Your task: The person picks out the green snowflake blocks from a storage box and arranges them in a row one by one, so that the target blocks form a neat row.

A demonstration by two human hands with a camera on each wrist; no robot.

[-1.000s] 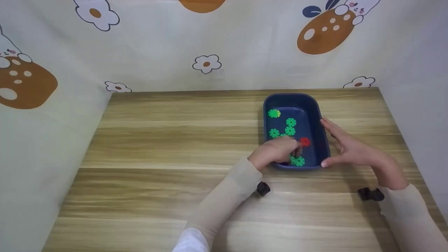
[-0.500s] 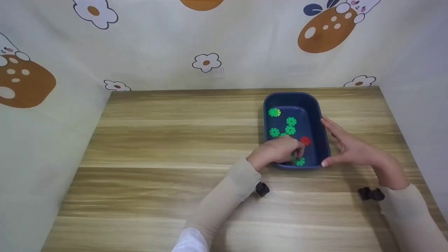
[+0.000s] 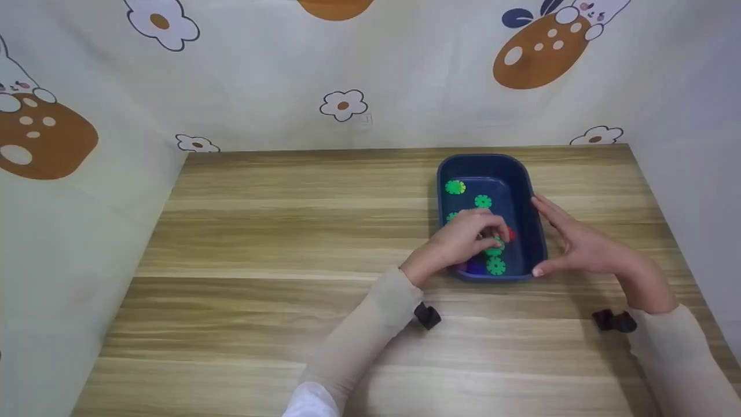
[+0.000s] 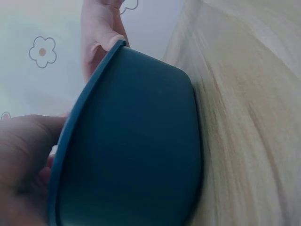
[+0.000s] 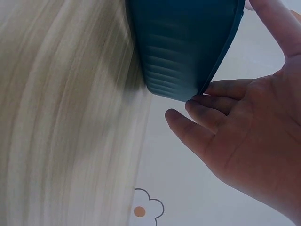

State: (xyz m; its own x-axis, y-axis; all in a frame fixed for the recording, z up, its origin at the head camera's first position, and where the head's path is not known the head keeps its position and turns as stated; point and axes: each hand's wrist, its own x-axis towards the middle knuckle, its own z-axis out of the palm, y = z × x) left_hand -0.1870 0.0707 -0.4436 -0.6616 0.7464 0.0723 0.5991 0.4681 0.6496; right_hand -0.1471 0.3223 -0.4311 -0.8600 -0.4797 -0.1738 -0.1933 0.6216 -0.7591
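A deep blue plastic tray [image 3: 525, 197] stands at the right of the table. Reaching over its near left rim, my left hand [image 3: 457, 237] pinches a green snowflake disc [image 3: 495, 245] between thumb and fingers. Another green snowflake disc [image 3: 496, 266] lies just below, with blue and purple pieces [image 3: 476, 267] beside it. A red disc [image 3: 511, 234] is partly behind the fingertips. My right hand [image 3: 584, 246] rests against the tray's right side, fingers and thumb spread; in the right wrist view its fingertips touch the rim. In the left wrist view the tray wall [image 4: 131, 132] hides the pieces.
More green discs lie in the tray, one at the middle [image 3: 483, 201] and an overlapping green and yellow group [image 3: 455, 187] at the far left. The wooden table [image 3: 278, 231] meets a patterned cloth wall [image 3: 405, 69] behind, with a pale wall at the right.
My left hand has lifted from the tray's floor and turned, a green disc now showing at its fingertips. Blue and purple pieces beneath it have come into view. My right hand has stayed put.
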